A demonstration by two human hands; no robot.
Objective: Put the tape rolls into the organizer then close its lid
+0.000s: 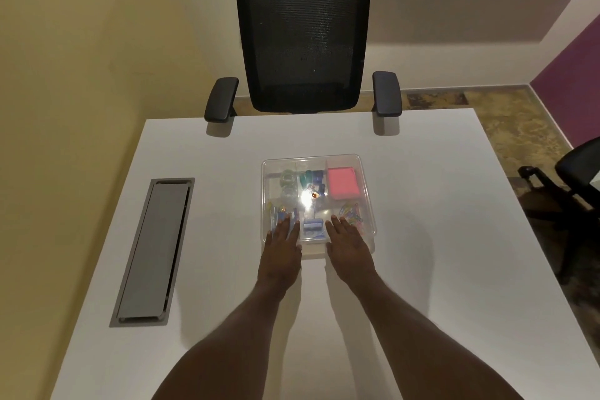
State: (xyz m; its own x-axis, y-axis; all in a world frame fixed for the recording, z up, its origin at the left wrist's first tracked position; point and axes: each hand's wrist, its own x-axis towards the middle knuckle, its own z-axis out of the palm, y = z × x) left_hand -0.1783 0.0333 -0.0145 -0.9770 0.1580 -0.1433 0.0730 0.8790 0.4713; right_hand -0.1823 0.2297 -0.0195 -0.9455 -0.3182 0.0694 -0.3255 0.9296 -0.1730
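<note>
Arms: both forearms reached straight out over the table [422, 204] from its near edge, almost parallel, wrists low.
Left hand [281, 245]: lay palm down and flat on the near left part of the lid, fingers stretched forward and close together, holding nothing.
Right hand [349, 245]: lay palm down and flat on the near right part of the lid, fingers a little spread, holding nothing.
Organizer [365, 185]: a clear box at the middle of the table, nearer the far edge than the near one, square to the table edges.
Lid [311, 162]: clear, lying down over the box under both palms; whether it was fully snapped home could not be told.
Tape rolls [287, 185]: pale, clear rolls sat inside the far left compartment, seen through the lid.
Pink pad [343, 182]: in the far right compartment.
Clips [350, 212]: a coloured heap in the near right compartment, just ahead of the right fingertips.
Glare [305, 201]: a bright spot on the lid's middle washed out what lay below it.
Cable hatch [155, 250]: a long grey panel set in the table near its left edge, well apart from the box.
Chair [303, 39]: black mesh back, pushed up to the far edge, arms over the tabletop.
In the way: nothing stood between hands and box.
</note>
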